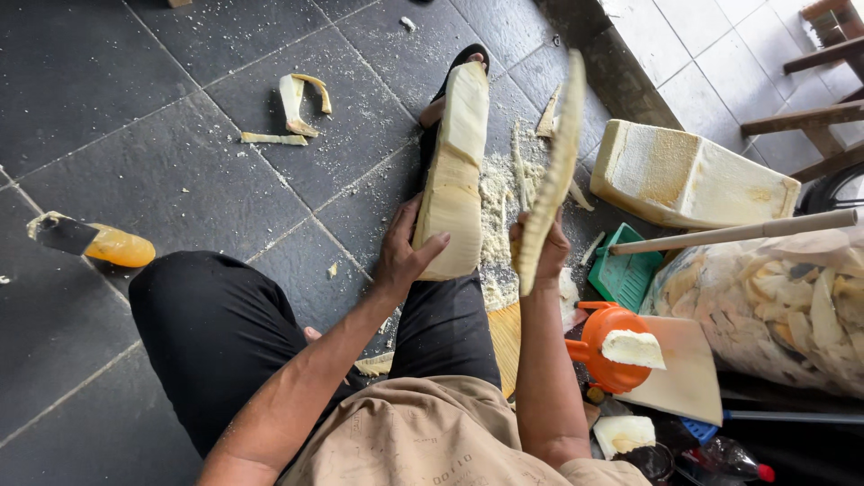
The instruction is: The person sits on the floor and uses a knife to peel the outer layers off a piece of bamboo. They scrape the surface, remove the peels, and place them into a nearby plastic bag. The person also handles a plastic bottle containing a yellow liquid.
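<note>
Dark floor tiles [162, 171] lie open at the upper left. The left hand [405, 256] wraps the long pale block [454, 171] at centre. The right hand [540, 252] grips a thin strip [556, 171] beside it.

the person wears a tan short-sleeved shirt [423, 441] of loose, creased cloth, with a line of small dark print near its lower hem (too small to make out). both forearms are bare, with no watch, band or glove on the left hand [400, 256] or the right hand [540, 252]. black trousers [225, 333] cover the legs, smooth and plain. a black sandal [454, 72] with open straps sits on the far foot.
</note>
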